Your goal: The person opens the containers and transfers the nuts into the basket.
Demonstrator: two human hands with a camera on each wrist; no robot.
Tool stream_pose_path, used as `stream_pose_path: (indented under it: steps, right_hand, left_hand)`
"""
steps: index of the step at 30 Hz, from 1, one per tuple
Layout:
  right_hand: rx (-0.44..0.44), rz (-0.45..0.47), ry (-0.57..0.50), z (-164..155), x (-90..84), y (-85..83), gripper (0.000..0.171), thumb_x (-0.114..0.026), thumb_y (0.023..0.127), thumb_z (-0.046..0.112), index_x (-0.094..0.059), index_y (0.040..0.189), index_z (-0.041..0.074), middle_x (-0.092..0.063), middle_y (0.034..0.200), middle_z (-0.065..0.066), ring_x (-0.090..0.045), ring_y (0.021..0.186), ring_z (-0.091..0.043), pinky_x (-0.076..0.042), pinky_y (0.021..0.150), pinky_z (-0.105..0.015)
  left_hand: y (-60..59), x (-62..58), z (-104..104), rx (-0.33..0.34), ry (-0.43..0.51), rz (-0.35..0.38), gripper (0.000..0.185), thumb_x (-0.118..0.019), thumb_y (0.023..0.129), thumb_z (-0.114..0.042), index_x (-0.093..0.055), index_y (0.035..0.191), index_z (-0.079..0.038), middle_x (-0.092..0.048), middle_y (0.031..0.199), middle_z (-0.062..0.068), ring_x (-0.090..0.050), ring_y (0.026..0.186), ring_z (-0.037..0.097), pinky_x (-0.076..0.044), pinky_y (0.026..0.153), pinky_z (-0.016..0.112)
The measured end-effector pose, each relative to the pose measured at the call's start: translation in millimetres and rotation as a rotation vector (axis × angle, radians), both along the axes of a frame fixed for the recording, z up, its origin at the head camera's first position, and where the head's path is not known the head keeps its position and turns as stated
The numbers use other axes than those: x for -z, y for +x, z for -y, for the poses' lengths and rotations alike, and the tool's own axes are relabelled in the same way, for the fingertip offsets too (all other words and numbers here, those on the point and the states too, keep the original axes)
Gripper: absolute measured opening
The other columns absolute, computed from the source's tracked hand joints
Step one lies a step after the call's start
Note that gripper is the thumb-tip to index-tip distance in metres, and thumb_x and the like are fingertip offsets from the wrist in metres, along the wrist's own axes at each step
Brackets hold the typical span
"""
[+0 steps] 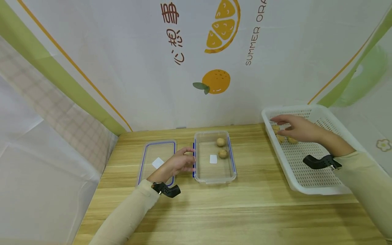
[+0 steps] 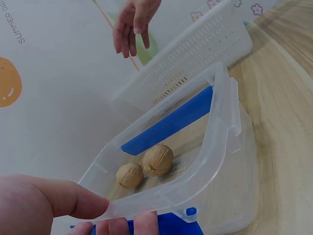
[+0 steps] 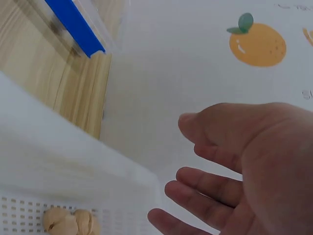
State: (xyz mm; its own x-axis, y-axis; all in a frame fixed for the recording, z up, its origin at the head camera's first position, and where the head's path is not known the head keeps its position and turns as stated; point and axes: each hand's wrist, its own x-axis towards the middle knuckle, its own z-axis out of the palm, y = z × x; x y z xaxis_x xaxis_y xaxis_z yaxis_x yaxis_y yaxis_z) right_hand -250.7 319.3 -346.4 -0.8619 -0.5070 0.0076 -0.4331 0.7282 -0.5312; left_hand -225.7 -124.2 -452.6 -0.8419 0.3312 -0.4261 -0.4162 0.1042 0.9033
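Note:
My left hand (image 1: 180, 161) is at the left side of a clear plastic food container (image 1: 214, 177). In the left wrist view its thumb (image 2: 85, 201) lies at the rim and its fingertips (image 2: 146, 223) touch the blue latch (image 2: 168, 226). Two walnuts (image 1: 223, 153) (image 2: 129, 175) sit inside the container toward its right wall. Over the far left part of a white perforated basket (image 1: 291, 185), my right hand (image 1: 298, 128) hovers with fingers apart and holding nothing. Walnuts (image 3: 61, 221) lie in the basket below it, partly hidden by the hand in the head view.
The container's clear lid (image 1: 145, 158), with a blue seal, lies flat on the wooden table (image 1: 245, 211) left of the container. A white cloth (image 1: 137, 85) printed with oranges hangs behind the table. The basket stands at the right.

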Motion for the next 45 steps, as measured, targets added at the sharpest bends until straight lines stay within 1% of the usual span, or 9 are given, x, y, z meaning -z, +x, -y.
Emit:
stream_pose_path:
  steps: [4,10,15,18,23,27,31,38,45]
  right_hand:
    - [-0.014,0.003,-0.002,11.0,-2.8,1.7,0.052,-0.067,0.099,0.009,-0.048,0.143,-0.008,-0.052,0.143,-0.028,-0.052,0.127,-0.045,-0.055,0.097,-0.056]
    - [-0.05,0.009,-0.024,29.0,-1.7,1.9,0.05,-0.068,0.098,0.006,-0.049,0.142,-0.008,-0.053,0.141,-0.027,-0.052,0.127,-0.042,-0.054,0.099,-0.056]
    - [-0.093,-0.018,-0.013,44.8,1.7,2.4,0.049,-0.07,0.096,0.004,-0.053,0.14,-0.007,-0.058,0.135,-0.023,-0.057,0.121,-0.04,-0.057,0.095,-0.054]
    - [-0.11,-0.034,0.011,55.4,2.2,4.2,0.049,-0.071,0.095,0.006,-0.054,0.139,-0.006,-0.06,0.133,-0.022,-0.058,0.12,-0.041,-0.057,0.093,-0.053]
    - [-0.124,-0.007,0.018,71.3,7.0,5.7,0.049,-0.07,0.095,0.006,-0.054,0.141,-0.005,-0.06,0.135,-0.023,-0.058,0.122,-0.041,-0.058,0.094,-0.052]
    - [-0.16,0.032,-0.019,82.6,13.1,5.5,0.05,-0.069,0.096,0.004,-0.052,0.142,-0.006,-0.056,0.14,-0.024,-0.055,0.125,-0.042,-0.056,0.098,-0.053]
    - [-0.198,0.05,-0.044,94.8,16.3,6.2,0.048,-0.067,0.096,0.003,-0.052,0.14,-0.008,-0.055,0.14,-0.025,-0.055,0.125,-0.044,-0.056,0.098,-0.053]
    - [-0.23,0.064,-0.024,115.4,17.1,8.4,0.048,-0.066,0.098,0.004,-0.051,0.142,-0.007,-0.055,0.14,-0.026,-0.056,0.124,-0.043,-0.057,0.097,-0.051]
    - [-0.249,0.082,-0.033,133.6,24.6,9.3,0.048,-0.066,0.097,0.003,-0.051,0.141,-0.008,-0.054,0.14,-0.026,-0.056,0.124,-0.044,-0.058,0.096,-0.046]
  left_hand:
    - [0.0,-1.0,0.1,0.003,0.001,-0.005,0.056,-0.055,0.095,0.003,-0.034,0.147,0.001,-0.05,0.1,0.01,-0.052,0.087,0.019,-0.063,0.077,0.033]
    - [0.1,-2.3,0.7,0.004,0.006,-0.005,0.056,-0.054,0.095,0.002,-0.034,0.147,0.001,-0.049,0.1,0.009,-0.051,0.086,0.018,-0.063,0.077,0.032]
    - [0.1,-2.7,0.5,0.004,0.009,-0.005,0.056,-0.054,0.095,0.003,-0.034,0.147,0.001,-0.049,0.102,0.01,-0.051,0.088,0.019,-0.063,0.077,0.032]
    - [0.4,-3.5,0.1,0.001,0.009,-0.007,0.056,-0.054,0.095,0.003,-0.034,0.147,0.001,-0.049,0.103,0.01,-0.051,0.089,0.019,-0.063,0.077,0.032]
    - [1.0,-3.4,-0.1,-0.011,0.007,-0.005,0.055,-0.055,0.094,0.004,-0.036,0.145,0.0,-0.05,0.1,0.011,-0.052,0.087,0.019,-0.063,0.075,0.032]
    - [1.3,-2.4,0.2,-0.021,0.006,0.001,0.054,-0.055,0.093,0.004,-0.037,0.145,-0.001,-0.051,0.098,0.01,-0.052,0.085,0.019,-0.063,0.074,0.031]
    - [1.4,-0.5,0.6,-0.017,0.005,0.0,0.054,-0.055,0.094,0.004,-0.037,0.145,0.0,-0.051,0.098,0.01,-0.052,0.084,0.018,-0.063,0.074,0.031]
    - [1.5,0.6,0.4,-0.013,0.004,-0.003,0.054,-0.055,0.094,0.003,-0.036,0.145,0.0,-0.05,0.101,0.011,-0.052,0.085,0.019,-0.063,0.075,0.032]
    - [1.7,-0.5,-0.2,-0.013,0.003,0.0,0.053,-0.054,0.095,0.003,-0.037,0.145,0.0,-0.051,0.101,0.011,-0.053,0.086,0.019,-0.063,0.075,0.031]
